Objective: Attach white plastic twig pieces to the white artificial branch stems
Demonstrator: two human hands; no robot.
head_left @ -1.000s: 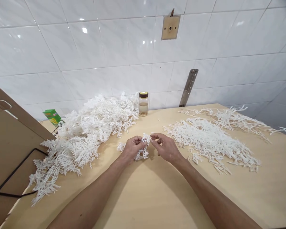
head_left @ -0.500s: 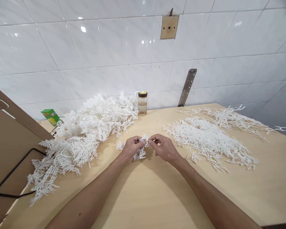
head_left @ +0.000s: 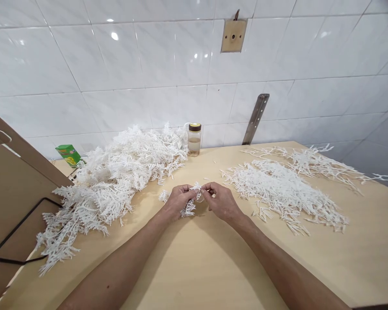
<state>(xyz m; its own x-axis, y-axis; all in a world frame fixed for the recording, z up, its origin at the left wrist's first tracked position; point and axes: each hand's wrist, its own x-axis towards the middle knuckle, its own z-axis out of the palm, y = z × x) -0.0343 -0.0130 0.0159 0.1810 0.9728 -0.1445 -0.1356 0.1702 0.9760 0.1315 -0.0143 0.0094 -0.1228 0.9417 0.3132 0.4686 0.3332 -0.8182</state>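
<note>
Near the middle of the table, my left hand (head_left: pixel 179 199) is closed around a white plastic sprig (head_left: pixel 188 209), whose fine twigs stick out above and below the fingers. My right hand (head_left: pixel 221 199) pinches at the top of the same sprig with thumb and forefinger, close to the left fingertips. What exactly lies between the right fingertips is partly hidden. To the left rises a big heap of white branching sprigs (head_left: pixel 123 172). On the right lie a flatter pile of small white sprig pieces (head_left: pixel 287 193) and bare white stems (head_left: pixel 323 165) behind it.
A jar with a dark lid (head_left: pixel 194 140) stands by the tiled wall. A green box (head_left: pixel 68 155) sits behind the left heap. At the far left a brown board (head_left: pixel 22 189) leans beside a black wire frame (head_left: pixel 6 232). A metal bracket (head_left: pixel 256 119) rises against the wall.
The camera view has shifted slightly. Both hands stay almost in place on the sprig, with only small finger movement.
</note>
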